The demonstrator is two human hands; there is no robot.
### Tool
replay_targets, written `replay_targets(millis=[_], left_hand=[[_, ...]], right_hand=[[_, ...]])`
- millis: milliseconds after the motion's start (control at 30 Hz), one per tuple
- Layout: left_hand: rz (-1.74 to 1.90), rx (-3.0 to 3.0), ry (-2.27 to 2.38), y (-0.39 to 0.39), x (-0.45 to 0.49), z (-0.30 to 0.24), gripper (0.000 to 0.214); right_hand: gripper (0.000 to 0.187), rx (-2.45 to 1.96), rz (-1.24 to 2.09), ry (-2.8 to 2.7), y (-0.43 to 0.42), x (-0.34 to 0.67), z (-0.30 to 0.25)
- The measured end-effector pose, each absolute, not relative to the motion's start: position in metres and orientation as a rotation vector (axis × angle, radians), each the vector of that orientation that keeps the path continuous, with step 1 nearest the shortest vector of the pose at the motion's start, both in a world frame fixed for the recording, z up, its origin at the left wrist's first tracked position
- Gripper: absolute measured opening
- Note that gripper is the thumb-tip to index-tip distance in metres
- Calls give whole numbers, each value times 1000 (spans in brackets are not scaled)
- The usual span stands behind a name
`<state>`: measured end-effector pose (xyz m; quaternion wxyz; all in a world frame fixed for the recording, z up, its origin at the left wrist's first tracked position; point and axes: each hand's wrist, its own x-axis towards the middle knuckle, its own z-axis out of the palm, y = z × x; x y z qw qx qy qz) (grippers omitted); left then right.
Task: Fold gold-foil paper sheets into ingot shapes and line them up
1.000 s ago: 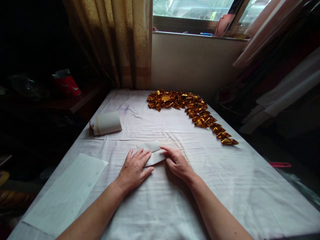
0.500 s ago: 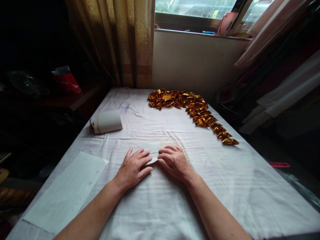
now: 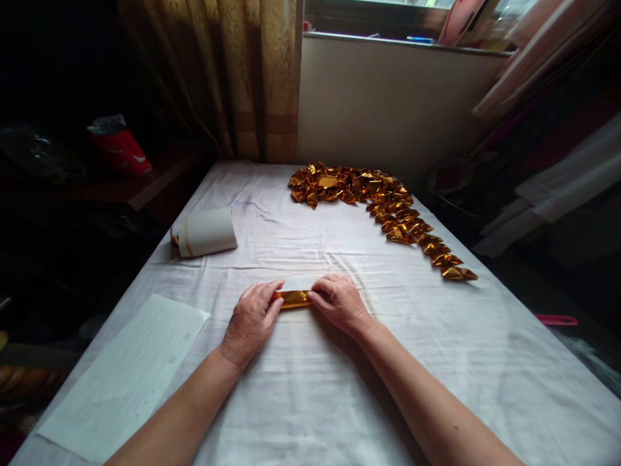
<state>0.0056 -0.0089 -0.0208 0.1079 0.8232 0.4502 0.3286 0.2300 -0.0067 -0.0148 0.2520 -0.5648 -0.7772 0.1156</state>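
A small paper sheet (image 3: 297, 292), white on one face and gold foil on the other, lies on the white tablecloth (image 3: 310, 362) in front of me. Its near edge is rolled up so a gold strip shows. My left hand (image 3: 251, 318) pinches the left end of that roll with curled fingers. My right hand (image 3: 339, 301) presses and grips the right end. A long curved pile of folded gold paper pieces (image 3: 378, 207) lies at the far right of the table.
A roll of white-backed paper (image 3: 206, 232) lies at the table's left side. A lined white sheet (image 3: 126, 372) rests at the near left corner. Behind are a curtain (image 3: 228, 71), a window sill (image 3: 402, 42) and a red packet (image 3: 119, 145) on a dark side shelf.
The flat white sheet has been rolled over at its near edge, so gold foil now shows. Both hands went from lying flat on it to pinching its ends. The view tilted down slightly.
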Motion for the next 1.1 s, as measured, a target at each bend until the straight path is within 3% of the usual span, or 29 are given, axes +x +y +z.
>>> replay_targets(millis=[67, 267, 567, 833, 1100], left_hand=[[980, 2478, 1304, -9, 6, -22, 36], [743, 2710, 1284, -20, 9, -19, 31], [558, 2911, 1176, -45, 20, -18, 57], [474, 2914, 1157, -48, 19, -25, 62], [454, 2884, 1162, -48, 19, -25, 65]], right_hand=[[14, -1527, 291, -2090, -6, 228, -18], [15, -1538, 248, -2019, -8, 225, -22], [20, -1585, 162, -2034, -10, 222, -23], [22, -1594, 154, -2016, -11, 221, -23], [12, -1630, 167, -1992, -11, 219, -23]])
